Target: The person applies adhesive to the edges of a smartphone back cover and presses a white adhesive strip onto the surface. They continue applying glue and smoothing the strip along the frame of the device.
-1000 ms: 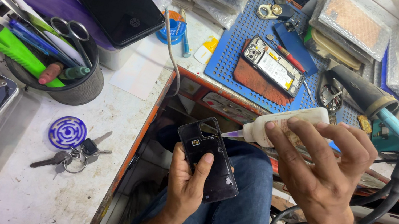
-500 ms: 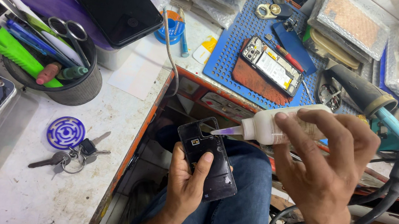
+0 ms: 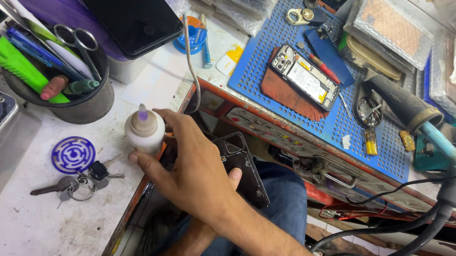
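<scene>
A: What does the grip of the right hand (image 3: 196,169) enclose?

B: A small white glue bottle (image 3: 145,130) with a purple-tinted nozzle. Thumb and fingers are clamped round its body. The bottle stands upright, long axis vertical, nozzle up, at the near edge of the tabletop (image 3: 33,225); whether its base touches the surface cannot be told.

A: And the left hand?

B: The left hand (image 3: 233,179) is largely hidden under the right forearm; only a fingertip shows, pressed against a dark phone frame (image 3: 243,167) held over the lap. Its grip appears closed on the frame, though the fingers themselves are mostly hidden.

A: How do bottle and frame lie relative to each other?

B: The frame sits just to the right of the bottle, behind the right hand, its long axis running diagonally down to the right. The right hand lies between the two; the left hand is the nearer to the frame.

A: What surrounds the bottle?

B: A blue round disc (image 3: 73,154) and a bunch of keys (image 3: 77,183) lie near it on the left. A dark cup of tools (image 3: 69,101) stands beyond them, and a blue perforated mat (image 3: 264,60) carrying an opened phone (image 3: 303,84) lies well apart.
</scene>
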